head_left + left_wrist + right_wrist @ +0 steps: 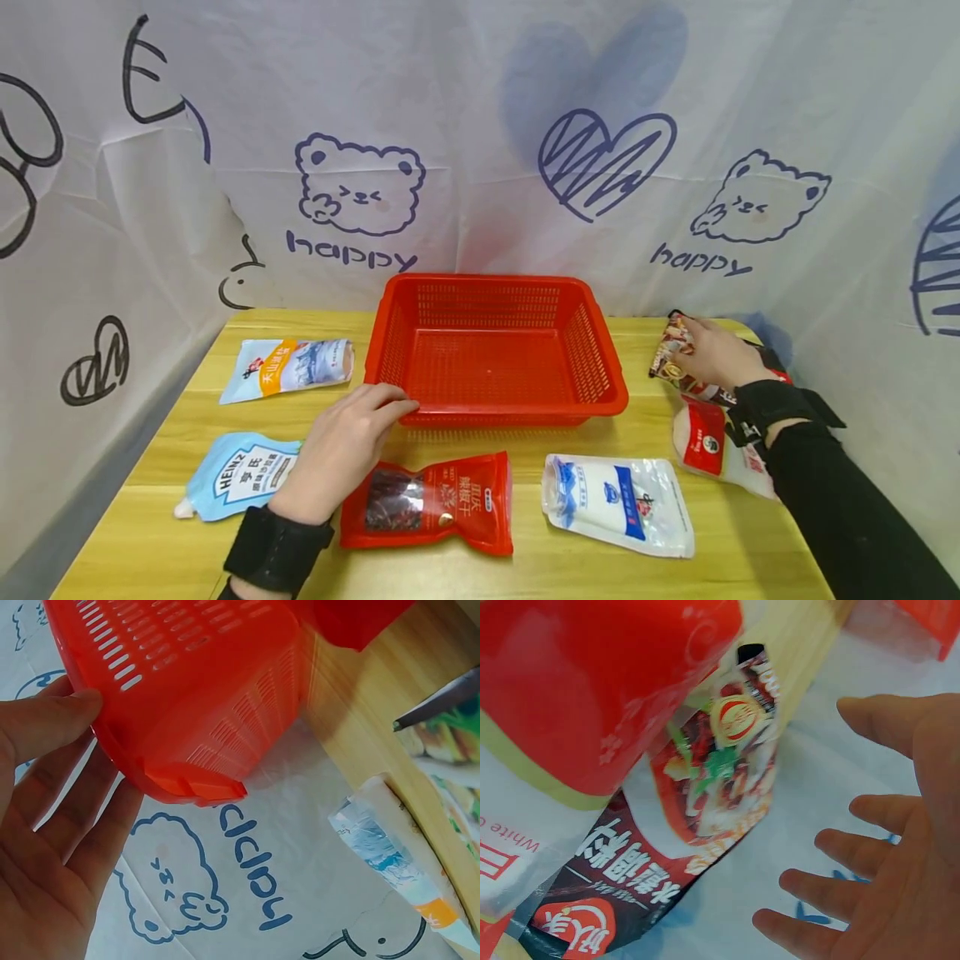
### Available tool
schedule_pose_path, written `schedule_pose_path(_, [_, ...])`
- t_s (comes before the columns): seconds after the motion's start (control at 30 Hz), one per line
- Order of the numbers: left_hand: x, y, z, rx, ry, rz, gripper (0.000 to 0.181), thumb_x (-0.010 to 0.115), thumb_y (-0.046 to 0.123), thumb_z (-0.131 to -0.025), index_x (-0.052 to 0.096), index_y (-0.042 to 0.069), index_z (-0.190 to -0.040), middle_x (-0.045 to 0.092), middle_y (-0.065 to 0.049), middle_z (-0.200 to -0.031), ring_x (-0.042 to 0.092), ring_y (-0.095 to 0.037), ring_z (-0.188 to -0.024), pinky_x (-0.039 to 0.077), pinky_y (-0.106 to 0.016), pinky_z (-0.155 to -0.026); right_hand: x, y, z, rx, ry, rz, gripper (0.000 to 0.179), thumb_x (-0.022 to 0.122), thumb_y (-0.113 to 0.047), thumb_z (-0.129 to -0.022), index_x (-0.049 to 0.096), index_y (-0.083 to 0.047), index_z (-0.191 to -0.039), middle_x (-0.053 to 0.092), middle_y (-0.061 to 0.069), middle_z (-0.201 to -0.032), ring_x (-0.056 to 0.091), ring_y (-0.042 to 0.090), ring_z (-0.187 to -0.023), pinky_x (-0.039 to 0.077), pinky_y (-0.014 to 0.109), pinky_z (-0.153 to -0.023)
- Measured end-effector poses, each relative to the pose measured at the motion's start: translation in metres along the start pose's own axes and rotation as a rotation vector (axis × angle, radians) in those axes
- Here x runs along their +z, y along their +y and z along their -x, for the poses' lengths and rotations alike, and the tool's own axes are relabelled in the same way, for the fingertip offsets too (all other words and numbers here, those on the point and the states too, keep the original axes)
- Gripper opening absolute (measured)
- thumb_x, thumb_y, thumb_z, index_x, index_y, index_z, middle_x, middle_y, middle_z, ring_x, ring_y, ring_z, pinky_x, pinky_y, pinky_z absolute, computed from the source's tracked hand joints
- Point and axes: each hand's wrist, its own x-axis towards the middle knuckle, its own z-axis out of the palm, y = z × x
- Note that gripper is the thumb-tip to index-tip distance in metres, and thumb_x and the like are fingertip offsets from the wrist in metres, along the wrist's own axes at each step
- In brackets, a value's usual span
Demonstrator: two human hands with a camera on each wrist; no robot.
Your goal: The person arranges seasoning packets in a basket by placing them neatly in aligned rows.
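Observation:
My left hand [348, 446] holds the near left corner of the red plastic basket [491, 415]. In the left wrist view its thumb lies on the rim [112, 750], with the other fingers behind it. Over at the far right, my right hand [716, 354] is above a dark seasoning packet [672, 342] with food pictures. The right wrist view shows that hand's fingers [840, 851] spread and apart from the packet [712, 772]. Close by lies a clear and red bag [705, 437], which covers part of the packet in the right wrist view.
A blue-and-white pouch [318, 364] lies left of the basket, above a light blue Heinz pouch [247, 475]. In front are a red bag with a dark window [457, 504] and a white pouch [615, 504]. A printed cloth [480, 208] hangs behind the wooden table [420, 575].

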Motion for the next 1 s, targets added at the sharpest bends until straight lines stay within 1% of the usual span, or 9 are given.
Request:
schedule_pose_path(0.2, [-0.002,0.001,0.001,-0.019,-0.018,0.008,0.036,0.084,0.000,-0.084,0.079,0.012,-0.117,0.072,-0.003,-0.115,0.066,-0.021,-0.103,0.061,-0.040,-0.087,0.006,0.004,-0.014,0.025,-0.056,0.013,0.097,0.073,-0.042,-0.095,0.019,0.001,-0.163,0.020,0.038,-0.161,0.039,0.062,-0.133,0.033,0.077,-0.106])
schedule_pose_path(0.27, [-0.003,0.001,0.000,-0.019,-0.020,0.008,0.036,0.084,0.000,-0.084,0.079,0.012,-0.118,0.072,-0.003,-0.115,0.066,-0.021,-0.103,0.061,-0.039,-0.087,0.008,0.008,-0.018,0.026,-0.068,0.015,0.100,0.075,-0.044,-0.092,0.020,0.001,-0.163,0.019,0.038,-0.161,0.038,0.062,-0.134,0.032,0.078,-0.107])
schedule_pose_path(0.4, [-0.002,0.001,-0.002,-0.018,-0.021,0.012,0.037,0.083,-0.002,-0.084,0.079,0.012,-0.118,0.071,-0.003,-0.116,0.066,-0.021,-0.103,0.061,-0.039,-0.086,0.012,0.017,-0.026,0.026,-0.112,-0.007,0.105,0.079,-0.043,-0.090,0.018,0.004,-0.162,0.012,0.040,-0.162,0.034,0.063,-0.136,0.033,0.077,-0.107])
schedule_pose_path(0.47, [-0.002,0.001,-0.003,-0.019,-0.024,0.013,0.037,0.083,-0.001,-0.084,0.079,0.012,-0.118,0.071,-0.003,-0.116,0.066,-0.021,-0.103,0.061,-0.039,-0.087,0.014,0.022,-0.029,0.029,-0.135,-0.013,0.107,0.081,-0.041,-0.088,0.018,0.007,-0.160,0.011,0.042,-0.161,0.035,0.063,-0.134,0.034,0.076,-0.107])
schedule_pose_path(0.57, [-0.003,0.002,-0.004,-0.027,-0.029,0.015,0.038,0.084,-0.001,-0.084,0.079,0.012,-0.119,0.071,-0.003,-0.116,0.066,-0.021,-0.103,0.061,-0.039,-0.087,0.017,0.026,-0.033,0.030,-0.160,0.003,0.110,0.083,-0.041,-0.086,0.019,0.013,-0.158,0.017,0.045,-0.156,0.038,0.062,-0.130,0.034,0.075,-0.108])
schedule_pose_path(0.67, [-0.003,0.002,-0.004,-0.033,-0.031,0.016,0.037,0.084,-0.001,-0.084,0.079,0.012,-0.118,0.072,-0.003,-0.116,0.066,-0.021,-0.103,0.061,-0.039,-0.087,0.020,0.031,-0.036,0.031,-0.182,0.023,0.116,0.084,-0.045,-0.084,0.017,0.018,-0.155,0.024,0.049,-0.150,0.039,0.061,-0.128,0.033,0.075,-0.109])
schedule_pose_path(0.8, [-0.003,0.002,-0.003,-0.035,-0.030,0.016,0.037,0.083,-0.002,-0.084,0.079,0.011,-0.118,0.072,-0.003,-0.116,0.066,-0.021,-0.102,0.061,-0.039,-0.087,0.024,0.037,-0.040,0.026,-0.221,0.008,0.119,0.083,-0.048,-0.085,0.013,0.020,-0.154,0.028,0.050,-0.148,0.041,0.061,-0.128,0.032,0.074,-0.110])
schedule_pose_path(0.93, [-0.002,0.002,-0.001,-0.039,-0.031,0.014,0.037,0.084,-0.001,-0.083,0.079,0.011,-0.118,0.072,-0.003,-0.115,0.066,-0.021,-0.102,0.061,-0.039,-0.087,0.027,0.042,-0.044,0.007,-0.248,0.006,0.118,0.081,-0.048,-0.088,0.012,0.021,-0.153,0.034,0.049,-0.145,0.048,0.055,-0.120,0.034,0.071,-0.111])
schedule_pose_path(1.0, [-0.002,0.002,-0.001,-0.041,-0.032,0.015,0.037,0.084,-0.001,-0.083,0.079,0.011,-0.118,0.072,-0.003,-0.116,0.066,-0.021,-0.102,0.061,-0.039,-0.087,0.028,0.042,-0.046,-0.004,-0.246,0.017,0.112,0.079,-0.045,-0.091,0.013,0.022,-0.153,0.038,0.048,-0.144,0.051,0.052,-0.115,0.037,0.070,-0.110])
